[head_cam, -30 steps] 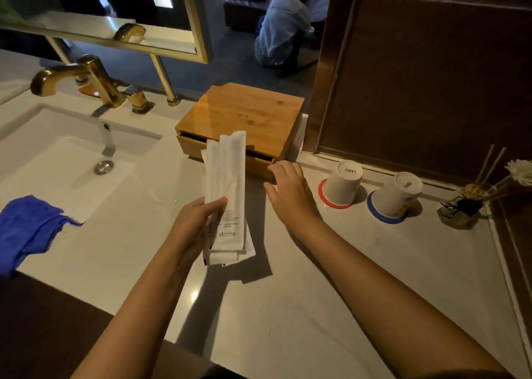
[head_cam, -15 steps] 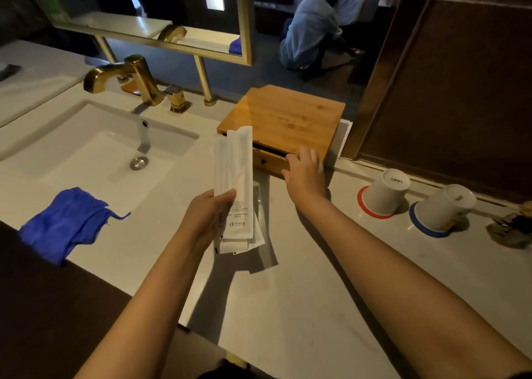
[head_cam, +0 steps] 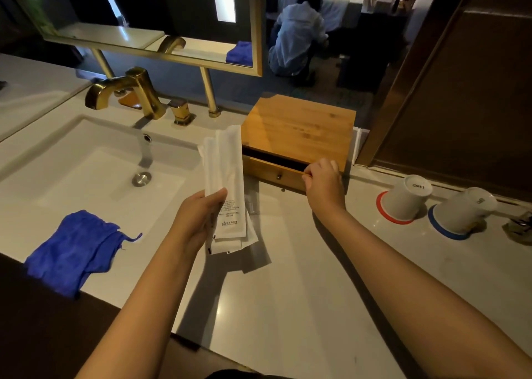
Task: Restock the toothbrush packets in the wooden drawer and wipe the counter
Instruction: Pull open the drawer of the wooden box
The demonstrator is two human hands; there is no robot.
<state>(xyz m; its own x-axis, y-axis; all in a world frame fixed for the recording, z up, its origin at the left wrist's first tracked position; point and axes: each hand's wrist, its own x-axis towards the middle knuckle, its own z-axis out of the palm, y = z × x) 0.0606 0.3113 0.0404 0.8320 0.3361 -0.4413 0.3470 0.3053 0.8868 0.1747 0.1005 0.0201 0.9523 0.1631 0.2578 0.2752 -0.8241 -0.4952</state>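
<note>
Left hand [head_cam: 198, 220] is clamped around a fanned bundle of white toothbrush packets [head_cam: 227, 188], held upright above the counter [head_cam: 302, 292], just left of the wooden drawer box [head_cam: 299, 125]. Right hand [head_cam: 324, 183] has its fingers curled over the top edge of the drawer front [head_cam: 273, 170], near its right end, gripping that lip; the drawer shows only a narrow dark gap. The little knob [head_cam: 278, 176] sits free in the middle, unused. To my eye the step in hand is getting the drawer open, and a pull from one corner may skew it, so draw it straight and wide before tipping the packets flat and sliding them in lengthwise. Blue cloth [head_cam: 77, 249] waits at the sink's [head_cam: 86, 171] front edge for the wipe. Two upturned cups [head_cam: 406, 197] stand well to the right.
</note>
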